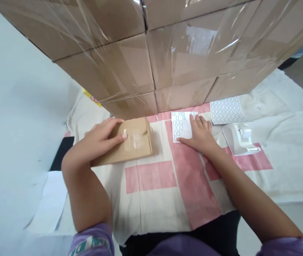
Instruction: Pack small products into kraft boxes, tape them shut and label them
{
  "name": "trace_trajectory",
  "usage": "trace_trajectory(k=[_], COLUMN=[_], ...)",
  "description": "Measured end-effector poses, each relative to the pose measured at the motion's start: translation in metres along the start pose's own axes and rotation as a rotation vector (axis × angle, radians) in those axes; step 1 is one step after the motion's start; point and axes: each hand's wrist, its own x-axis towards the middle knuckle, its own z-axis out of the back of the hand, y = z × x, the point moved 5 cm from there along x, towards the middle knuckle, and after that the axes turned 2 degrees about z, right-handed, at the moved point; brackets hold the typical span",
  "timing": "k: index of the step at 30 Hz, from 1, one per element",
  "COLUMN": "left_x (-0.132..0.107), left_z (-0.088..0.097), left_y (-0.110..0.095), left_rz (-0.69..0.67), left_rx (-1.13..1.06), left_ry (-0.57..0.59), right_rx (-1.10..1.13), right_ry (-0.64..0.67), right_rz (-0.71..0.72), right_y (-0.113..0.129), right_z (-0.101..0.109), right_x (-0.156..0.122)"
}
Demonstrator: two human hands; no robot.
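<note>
My left hand (pixel 106 134) grips a small brown cardboard box (pixel 138 137) from its left side, with the thumb pressed on the top. Clear tape shines on the box's top, and a small white mark shows by my thumb. To the right, my right hand (pixel 201 133) lies spread over a white sheet of small blue-outlined labels (pixel 178 124). Its thumb touches the sheet's lower edge, and the other fingers rest near the upper right corner. Part of the sheet is bare of labels; some of it is hidden under the hand.
A tall stack of taped cardboard boxes (pixel 183 60) stands at the back. Right of my right hand are a white tape dispenser (pixel 239 140) and another label sheet (pixel 226 109). A yellow packet (pixel 91 96) pokes out at left, and white paper (pixel 48 199) hangs by the wall.
</note>
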Motion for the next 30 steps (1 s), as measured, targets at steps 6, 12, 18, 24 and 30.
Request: trace_trajectory(k=[6,12,18,24,30], left_x=[-0.017,-0.058,-0.056,-0.029,-0.017], left_z=[-0.003,-0.041,-0.164,-0.209,-0.223], left_y=[-0.057,-0.136,-0.178,-0.157,-0.134], left_rz=[-0.188,-0.682,-1.212,-0.836,-0.296], left_rx=[-0.064,-0.498,-0.639,-1.009,-1.427], left_ry=[-0.034,-0.270,-0.122,-0.036,-0.008], right_rx=[0.078,0.536,1.325,1.355,0.934], right_ry=[-0.050,-0.167,-0.049,0.109,0.085], right_rz=[0.220,0.149,-0.146,-0.140,0.044], right_y=[0.012,0.013,-0.006,-0.003,0.004], right_z=[0.008,0.032,0.029,0.028,0.054], right_x=[-0.004,-0.014,-0.013,-0.013,-0.033])
